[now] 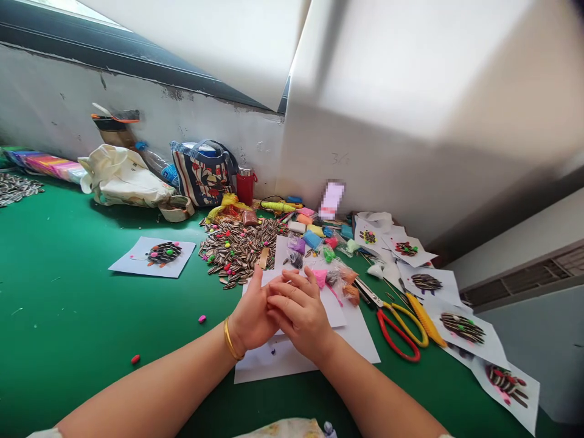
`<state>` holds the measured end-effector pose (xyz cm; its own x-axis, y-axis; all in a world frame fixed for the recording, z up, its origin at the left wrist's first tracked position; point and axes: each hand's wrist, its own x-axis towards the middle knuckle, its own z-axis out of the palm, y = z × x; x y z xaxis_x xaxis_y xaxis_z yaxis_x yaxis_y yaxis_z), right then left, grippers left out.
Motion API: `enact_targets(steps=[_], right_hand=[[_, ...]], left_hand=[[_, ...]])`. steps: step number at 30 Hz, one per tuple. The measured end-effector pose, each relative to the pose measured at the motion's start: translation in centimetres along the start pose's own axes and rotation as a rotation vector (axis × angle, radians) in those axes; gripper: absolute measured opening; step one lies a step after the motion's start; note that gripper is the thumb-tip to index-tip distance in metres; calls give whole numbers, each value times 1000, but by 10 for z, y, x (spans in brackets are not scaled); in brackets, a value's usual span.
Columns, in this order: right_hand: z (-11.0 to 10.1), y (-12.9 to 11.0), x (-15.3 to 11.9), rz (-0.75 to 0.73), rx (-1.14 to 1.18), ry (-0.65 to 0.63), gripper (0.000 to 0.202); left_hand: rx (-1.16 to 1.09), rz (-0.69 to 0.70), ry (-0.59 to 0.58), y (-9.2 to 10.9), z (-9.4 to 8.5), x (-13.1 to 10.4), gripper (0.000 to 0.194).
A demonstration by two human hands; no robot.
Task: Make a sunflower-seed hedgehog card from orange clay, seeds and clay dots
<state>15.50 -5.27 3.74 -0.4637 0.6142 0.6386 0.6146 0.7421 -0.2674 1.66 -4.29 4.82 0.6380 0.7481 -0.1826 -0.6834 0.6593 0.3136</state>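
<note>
My left hand [253,311], with a gold bangle [232,340] at the wrist, is turned palm inward. Across it lies my right hand [301,310], palm against palm, its fingers lightly bent over the left fingers. Anything between the palms is hidden. Both hands are above white paper sheets [310,356] on the green table, and a small dark bit [273,351] lies on the lower sheet. Just beyond the fingers are a pink lump of modelling clay [320,278] and several bagged clay lumps [351,295]. A striped sunflower seed pile [244,246] dotted with coloured pieces spreads at the back.
Red-and-yellow scissors [401,331] and a yellow-handled cutter [426,319] lie right of the paper. Seed-decorated cards [472,322] line the right edge; another card [155,258] lies left. A cloth bag [123,176], striped bag [201,179] and red flask [245,185] stand by the wall.
</note>
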Motion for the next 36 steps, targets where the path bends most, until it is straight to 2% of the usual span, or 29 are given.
enact_targets(steps=[3, 5, 8, 12, 15, 20, 27, 36], right_hand=[[-5, 5, -1, 24, 58, 66, 11], [-11, 15, -2, 86, 89, 113, 10], [-21, 38, -8, 275, 139, 178, 11], [-25, 65, -16, 456, 166, -21, 12], [-23, 72, -20, 513, 161, -186, 14], [-19, 72, -21, 528, 123, -288, 13], [-14, 74, -23, 466, 36, -290, 10], [-10, 74, -23, 456, 14, -301, 9]], left_hand=[[20, 17, -42, 2, 1, -1, 67], [30, 106, -37, 9, 0, 1, 67], [45, 274, 76, 24, -6, 5, 68], [34, 344, 207, 39, -14, 10, 64], [33, 344, 243, 40, -17, 12, 62], [54, 335, 252, 37, -20, 14, 60], [57, 318, 257, 37, -20, 14, 59], [57, 307, 271, 36, -18, 13, 58]])
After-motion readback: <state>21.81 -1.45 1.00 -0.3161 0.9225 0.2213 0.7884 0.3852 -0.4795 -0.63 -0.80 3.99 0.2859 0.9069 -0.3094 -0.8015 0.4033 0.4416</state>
